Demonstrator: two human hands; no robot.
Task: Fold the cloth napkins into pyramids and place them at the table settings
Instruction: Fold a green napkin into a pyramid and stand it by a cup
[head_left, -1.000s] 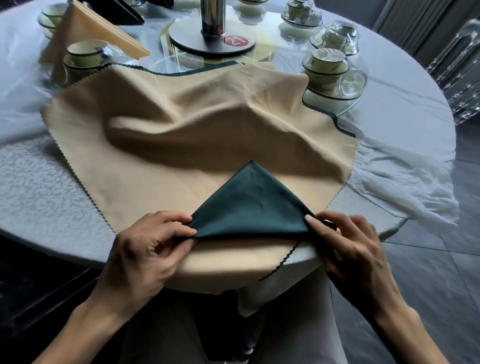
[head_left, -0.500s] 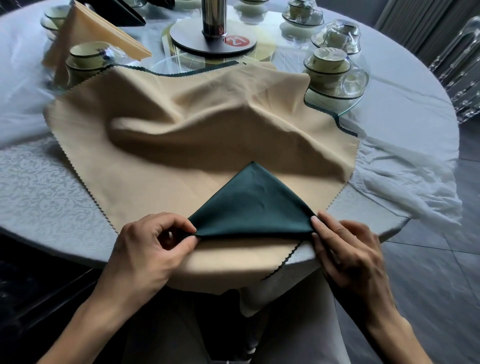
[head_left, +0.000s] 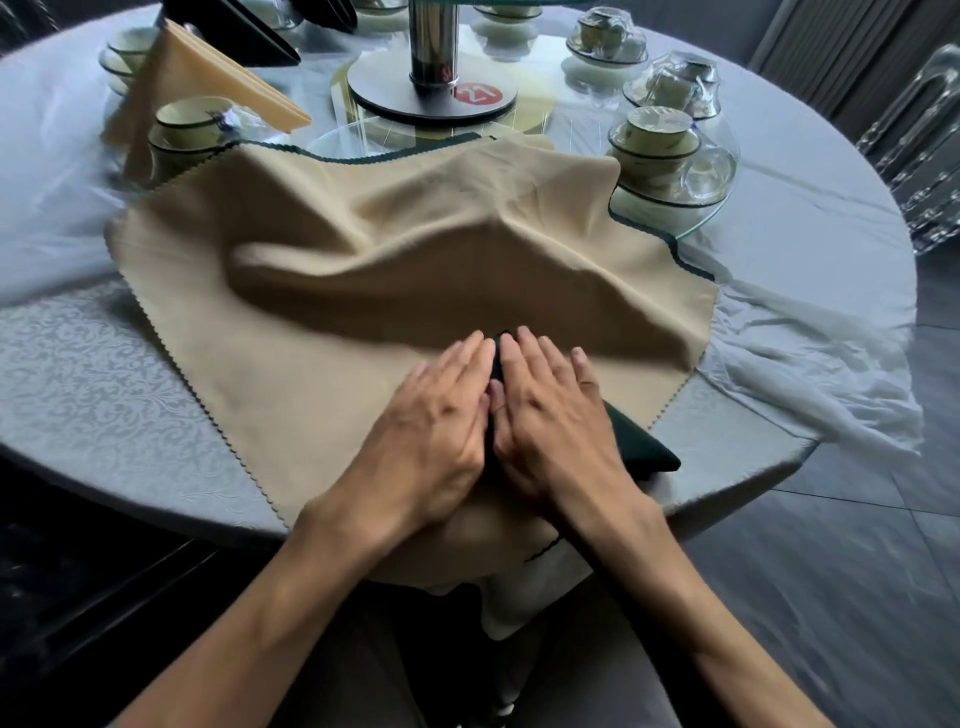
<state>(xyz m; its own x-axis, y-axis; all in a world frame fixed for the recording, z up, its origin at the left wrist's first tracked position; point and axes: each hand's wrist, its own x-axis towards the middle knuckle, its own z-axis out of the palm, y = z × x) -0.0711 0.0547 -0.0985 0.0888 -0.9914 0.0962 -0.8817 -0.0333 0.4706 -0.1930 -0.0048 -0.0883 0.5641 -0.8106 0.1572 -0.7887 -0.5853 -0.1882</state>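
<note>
Fingers: left hand (head_left: 436, 426) and right hand (head_left: 550, 415) lie side by side, fingers (head_left: 524, 348) straight, flat and holding nothing, pressing down.
Green napkin (head_left: 641, 449): mostly hidden beneath both palms; one folded corner shows by the right hand, near the tabletop (head_left: 78, 364) edge.
Tan cloth (head_left: 415, 234): spread rumpled beneath the napkin.
Done: a tan pyramid (head_left: 208, 83) and a dark one (head_left: 244, 26) stand among the cups.
Left: this napkin appears mid-fold, not yet stood or placed.
</note>
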